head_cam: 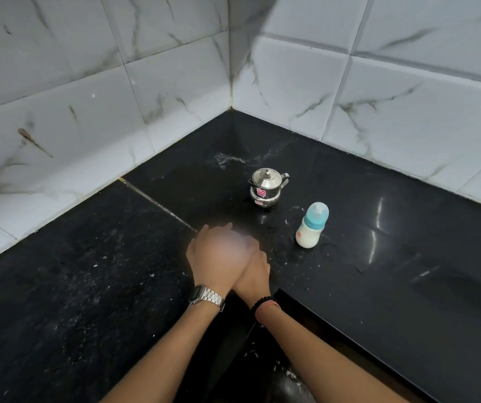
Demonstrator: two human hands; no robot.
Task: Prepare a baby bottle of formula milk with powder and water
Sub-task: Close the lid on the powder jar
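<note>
Right now, as seen from beside the person:

Landmark: the bottle (pixel 312 225) stands upright on the black desk (pixel 408 257), and every place below is given from it.

Bottle: it has a clear domed cap over a teal collar, and white milk fills its lower body. Nothing touches it.

Pot: a small steel pot (pixel 267 187) with a knobbed lid and a pink sticker stands behind the bottle and a little to its left, near but apart from it.

Left hand: the left hand (pixel 213 254) hovers or rests left of the bottle, nearer the person, with its back upward and its fingers stretched forward. It lies over the right hand. A blur covers much of it, so I cannot tell how far it is open or whether it has hold of anything.

Right hand: the right hand (pixel 255 269) sits between the left hand and the bottle, pressed against the left hand and partly under it. Its fingers are hidden by the blur, so its grip cannot be told.

Wrists: a steel watch (pixel 207 298) is on the left wrist and a dark bead band (pixel 265 303) with an orange thread on the right.

Desk: white specks and wet smears lie around the bottle and behind the pot.

Walls: white marbled tiles (pixel 146 97) meet in a corner well behind the bottle.
</note>
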